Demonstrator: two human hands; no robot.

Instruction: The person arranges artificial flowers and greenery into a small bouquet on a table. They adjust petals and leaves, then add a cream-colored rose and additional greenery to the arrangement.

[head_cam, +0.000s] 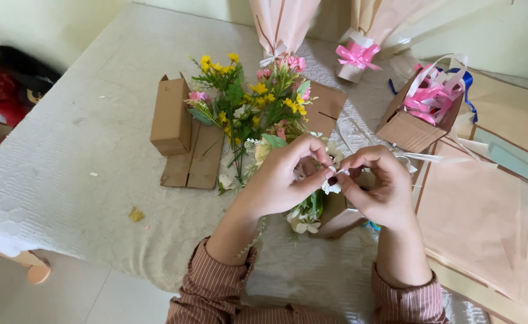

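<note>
My left hand (285,180) and my right hand (378,186) meet over the table's middle, fingertips pinched together on a small white flower (331,187). Under them lie more white flowers (303,225) with green stems and a small brown cardboard box (342,219), partly hidden by my hands. Just beyond my left hand lies a bunch of yellow and pink flowers (255,102) with green leaves.
An open cardboard box (171,117) and flat cardboard pieces (195,159) lie left of the flowers. A box of pink and white ribbons (423,108) stands at right. Two peach paper-wrapped bouquets (282,24) stand at the back. Peach wrapping sheets (486,216) cover the right side.
</note>
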